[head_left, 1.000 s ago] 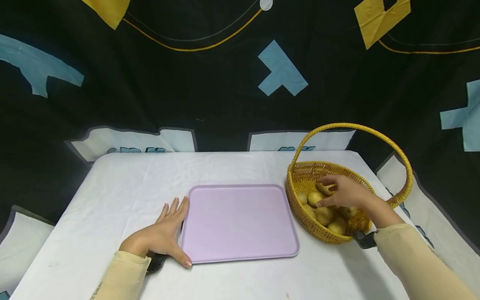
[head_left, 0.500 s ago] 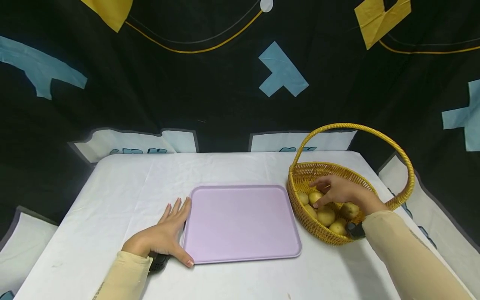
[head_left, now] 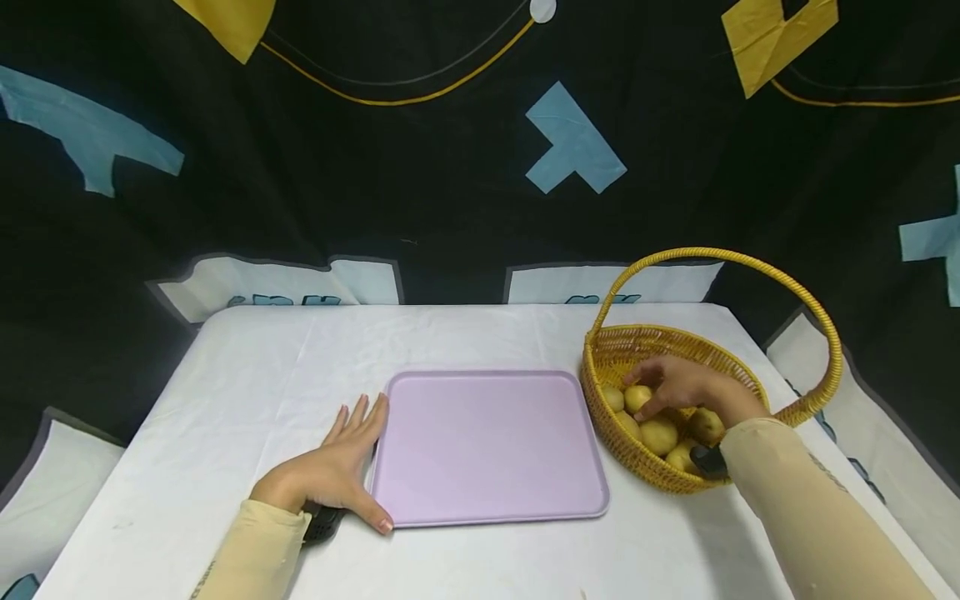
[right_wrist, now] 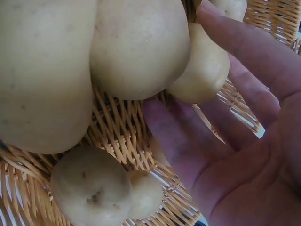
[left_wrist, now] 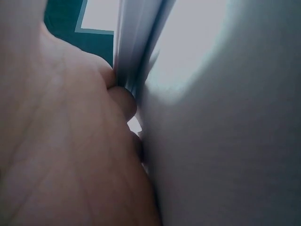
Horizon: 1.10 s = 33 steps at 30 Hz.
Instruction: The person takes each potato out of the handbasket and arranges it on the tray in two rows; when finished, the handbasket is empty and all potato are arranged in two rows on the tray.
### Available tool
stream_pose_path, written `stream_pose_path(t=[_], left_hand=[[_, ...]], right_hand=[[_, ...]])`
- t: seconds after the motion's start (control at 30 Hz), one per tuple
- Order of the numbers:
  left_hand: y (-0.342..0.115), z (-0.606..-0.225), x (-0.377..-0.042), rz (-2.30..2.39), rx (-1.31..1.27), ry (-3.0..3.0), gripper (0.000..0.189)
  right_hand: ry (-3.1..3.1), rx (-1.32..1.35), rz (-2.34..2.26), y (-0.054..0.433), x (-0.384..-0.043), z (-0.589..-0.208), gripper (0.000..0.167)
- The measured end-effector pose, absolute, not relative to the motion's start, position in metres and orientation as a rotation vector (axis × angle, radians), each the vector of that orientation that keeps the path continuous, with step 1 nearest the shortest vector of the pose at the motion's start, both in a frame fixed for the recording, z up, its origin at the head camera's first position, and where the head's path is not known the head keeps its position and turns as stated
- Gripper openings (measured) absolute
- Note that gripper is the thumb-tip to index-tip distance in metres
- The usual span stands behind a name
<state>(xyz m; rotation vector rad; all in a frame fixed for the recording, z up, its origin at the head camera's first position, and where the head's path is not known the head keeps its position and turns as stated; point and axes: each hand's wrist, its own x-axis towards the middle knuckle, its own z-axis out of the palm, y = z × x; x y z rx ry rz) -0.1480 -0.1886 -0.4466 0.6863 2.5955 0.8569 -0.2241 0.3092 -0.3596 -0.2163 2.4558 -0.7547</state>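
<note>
A pale purple tray (head_left: 491,450) lies flat on the white table. My left hand (head_left: 330,471) is spread along its left side, fingertips at the rim and thumb at the near left corner. In the left wrist view the fingers of my left hand (left_wrist: 75,136) meet the tray's edge (left_wrist: 138,37). My right hand (head_left: 678,387) reaches into a yellow wicker basket (head_left: 618,433) holding several potatoes (head_left: 658,436). In the right wrist view, the fingers of my right hand (right_wrist: 244,117) extend fairly straight below a potato (right_wrist: 204,68), the thumb above it. Another large potato (right_wrist: 138,47) sits beside it.
The basket's tall arched handle (head_left: 750,260) rises over my right wrist. White cloth covers the table (head_left: 465,333), and the basket stands close to its right edge. Behind hangs a dark curtain (head_left: 450,183) with blue and yellow shapes.
My right hand has shifted slightly left and lower among the potatoes, uncovering a potato near the wrist. My left hand stays at the tray's edge. The head view has turned a little left.
</note>
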Motion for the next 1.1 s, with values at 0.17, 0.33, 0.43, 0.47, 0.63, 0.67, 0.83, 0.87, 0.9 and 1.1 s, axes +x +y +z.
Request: stream_pose_path(t=[0.17,0.33,0.43,0.47,0.63,0.67,0.83,0.87,0.9,1.1], left_hand=[[-0.1877,-0.4448,-0.1468,0.849,0.663,2.593,0.166],[-0.1874,-0.4448,-0.1467,0.828,0.667,2.605,0.167],[-0.1878,-0.4449,-0.1466,0.817,0.673,2.613,0.167],[-0.1879,-0.4449,-0.1465,0.817,0.672,2.614,0.168],[-0.1874,-0.4446,-0.1459,0.83,0.657,2.609,0.167],[-0.1872,-0.4446,-0.1458,0.834,0.654,2.607,0.167],[-0.1874,-0.4464,-0.1459,0.829,0.647,2.606,0.167],[-0.1876,-0.4469,-0.146,0.825,0.651,2.608,0.167],[-0.1879,-0.4472,-0.146,0.823,0.653,2.609,0.167],[-0.1888,-0.4463,-0.1456,0.832,0.651,2.608,0.167]], right_hand=[[2.421,-0.202,-0.793,0.3088,-0.2265,-0.3638,0.056],[2.428,-0.243,-0.791,0.3069,-0.2279,-0.3666,0.052],[2.437,-0.247,-0.778,0.3049,-0.2285,-0.3669,0.05],[2.439,-0.25,-0.773,0.3044,-0.2287,-0.367,0.049],[2.468,-0.26,-0.74,0.3039,-0.2294,-0.3681,0.047],[2.472,-0.261,-0.737,0.3042,-0.2293,-0.3683,0.046],[2.496,-0.278,-0.724,0.3051,-0.2285,-0.3687,0.044],[2.499,-0.281,-0.725,0.3052,-0.2283,-0.3685,0.043],[2.503,-0.284,-0.726,0.3052,-0.2281,-0.3685,0.043],[2.543,-0.25,-0.713,0.3057,-0.2275,-0.3654,0.042]])
